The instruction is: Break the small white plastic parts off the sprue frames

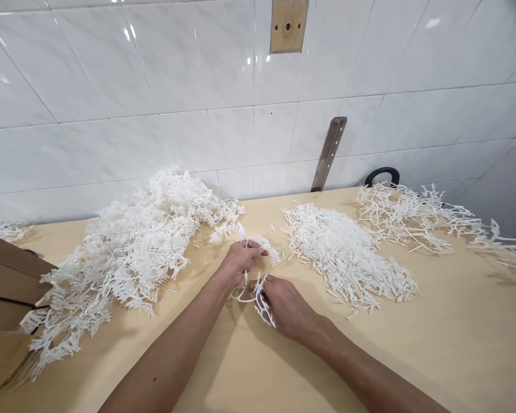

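Observation:
Near the middle of the wooden table [284, 373], my left hand [241, 258] pinches a white branched plastic piece [269, 250] whose feathery end points right. Just below and to the right, my right hand [284, 304] is closed on a white branched stem [262, 310] with bare, curved twigs hanging at its left side. A thin white strand runs between the hands. Left of them lies a large heap of feathery white pieces [141, 246]. To the right is a pile of short white bits [348, 252].
Bare branched white stems [417, 218] lie at the back right, before a black curved handle [382, 172]. A brown metal strip [329, 154] leans on the tiled wall. At the left edge stands a brown box [8, 275].

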Demonstrator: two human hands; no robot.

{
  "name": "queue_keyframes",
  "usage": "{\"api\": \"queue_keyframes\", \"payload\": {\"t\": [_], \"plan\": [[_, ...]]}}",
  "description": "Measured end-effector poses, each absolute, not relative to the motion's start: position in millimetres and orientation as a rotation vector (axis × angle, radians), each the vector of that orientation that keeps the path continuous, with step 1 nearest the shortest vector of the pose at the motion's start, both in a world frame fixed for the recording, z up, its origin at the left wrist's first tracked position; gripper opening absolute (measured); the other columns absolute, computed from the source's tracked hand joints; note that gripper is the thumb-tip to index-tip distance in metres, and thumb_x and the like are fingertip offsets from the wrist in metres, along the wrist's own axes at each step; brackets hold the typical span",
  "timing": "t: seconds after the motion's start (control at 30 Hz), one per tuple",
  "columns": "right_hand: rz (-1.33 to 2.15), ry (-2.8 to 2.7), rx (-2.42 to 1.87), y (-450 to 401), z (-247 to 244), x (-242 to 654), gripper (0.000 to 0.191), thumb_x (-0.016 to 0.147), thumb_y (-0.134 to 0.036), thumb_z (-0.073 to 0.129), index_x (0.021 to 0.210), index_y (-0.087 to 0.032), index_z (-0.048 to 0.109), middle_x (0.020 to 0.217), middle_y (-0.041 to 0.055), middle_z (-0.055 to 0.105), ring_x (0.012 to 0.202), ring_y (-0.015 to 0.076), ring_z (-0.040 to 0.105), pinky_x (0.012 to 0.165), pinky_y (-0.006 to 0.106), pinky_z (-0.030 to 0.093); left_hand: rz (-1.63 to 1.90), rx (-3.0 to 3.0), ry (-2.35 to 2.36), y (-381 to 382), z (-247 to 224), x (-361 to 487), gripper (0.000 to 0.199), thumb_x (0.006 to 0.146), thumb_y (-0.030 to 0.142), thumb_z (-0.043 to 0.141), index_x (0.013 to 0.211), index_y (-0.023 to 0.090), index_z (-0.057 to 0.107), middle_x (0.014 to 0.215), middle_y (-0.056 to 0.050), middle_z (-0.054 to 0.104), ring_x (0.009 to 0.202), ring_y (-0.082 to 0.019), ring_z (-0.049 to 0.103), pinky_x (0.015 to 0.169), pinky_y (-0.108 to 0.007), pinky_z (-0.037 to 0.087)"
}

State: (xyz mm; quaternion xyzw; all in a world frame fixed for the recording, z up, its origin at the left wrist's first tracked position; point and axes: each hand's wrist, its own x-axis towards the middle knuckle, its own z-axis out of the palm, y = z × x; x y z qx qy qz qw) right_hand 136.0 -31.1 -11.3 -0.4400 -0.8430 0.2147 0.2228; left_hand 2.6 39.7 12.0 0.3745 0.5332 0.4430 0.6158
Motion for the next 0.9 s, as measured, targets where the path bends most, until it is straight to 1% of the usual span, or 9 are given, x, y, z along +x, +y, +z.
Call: {"api": "queue_keyframes", "payload": {"t": [0.1,0.17,0.3,0.4,0.5,0.6,0.7,0.77,0.9], "plan": [[0.554,-2.128,-1.25,-22,-4,154,0.024,0.093,-0.021,0.048,0.08,-0.02,0.068,0.076,0.0053,0.067,0.068,0.018,0.059,0.067,0.029,0.043,1.048,0.85,1.214,39,9,4,0.03,0.055,0.012,0.077,0.077,0.016,0.058,0.071,-0.006,0.072,0.057,-0.013,0.061,0.05,-0.021,0.04],[0.509,-1.922,-1.253,-14,1,168,0.023,0.093,-0.028,0.05,0.087,-0.021,0.07,0.082,0.0065,0.071,0.069,0.0188,0.061,0.067,0.031,0.046,1.047,0.867,1.245,39,7,5,0.031,0.054,0.013,0.078,0.079,0.017,0.059,0.071,-0.005,0.072,0.057,-0.013,0.06,0.049,-0.021,0.039],[0.496,-1.506,-1.423,-2,9,191,0.027,0.091,-0.042,0.054,0.091,-0.02,0.07,0.076,0.0054,0.069,0.065,0.0184,0.06,0.064,0.032,0.049,1.088,0.885,1.241,39,6,9,0.03,0.056,0.017,0.079,0.079,0.017,0.06,0.072,-0.005,0.072,0.058,-0.012,0.06,0.051,-0.02,0.037],[0.568,-1.475,-1.437,2,7,194,0.032,0.089,-0.048,0.056,0.099,-0.019,0.067,0.085,0.0067,0.07,0.073,0.0199,0.063,0.065,0.031,0.05,1.143,0.892,1.209,37,4,14,0.028,0.057,0.02,0.079,0.077,0.016,0.06,0.067,-0.003,0.069,0.063,-0.015,0.063,0.058,-0.023,0.043],[0.584,-1.603,-1.423,4,2,187,0.034,0.087,-0.048,0.058,0.101,-0.018,0.066,0.093,0.0085,0.071,0.077,0.0204,0.064,0.066,0.032,0.05,1.136,1.029,1.272,34,2,19,0.021,0.061,0.024,0.077,0.073,0.016,0.062,0.061,0.0,0.063,0.059,-0.013,0.058,0.059,-0.024,0.043],[0.655,-1.667,-1.429,7,-3,182,0.027,0.088,-0.043,0.056,0.09,-0.02,0.068,0.083,0.005,0.071,0.071,0.0187,0.064,0.067,0.031,0.05,1.119,1.13,1.304,32,1,21,0.016,0.064,0.024,0.074,0.07,0.015,0.063,0.059,0.002,0.059,0.057,-0.011,0.053,0.059,-0.023,0.041],[0.888,-1.551,-1.445,10,-7,183,0.028,0.088,-0.045,0.055,0.082,-0.02,0.067,0.065,-0.0006,0.063,0.053,0.0152,0.059,0.055,0.029,0.047,1.142,1.094,1.296,32,1,20,0.017,0.064,0.024,0.074,0.072,0.016,0.061,0.06,0.003,0.059,0.059,-0.011,0.053,0.061,-0.023,0.041],[1.068,-1.422,-1.409,14,-11,186,0.031,0.087,-0.049,0.057,0.08,-0.02,0.065,0.058,-0.0036,0.056,0.044,0.0128,0.053,0.048,0.027,0.043,1.118,1.068,1.274,33,3,18,0.019,0.064,0.025,0.075,0.074,0.017,0.061,0.059,0.004,0.057,0.057,-0.01,0.052,0.06,-0.023,0.04],[1.322,-1.201,-1.244,19,-17,191,0.038,0.079,-0.055,0.067,0.082,-0.018,0.064,0.058,-0.0046,0.052,0.046,0.011,0.051,0.047,0.024,0.044,1.023,1.027,1.221,33,8,16,0.025,0.062,0.03,0.078,0.075,0.016,0.062,0.058,0.003,0.057,0.054,-0.01,0.051,0.057,-0.023,0.038]]}}
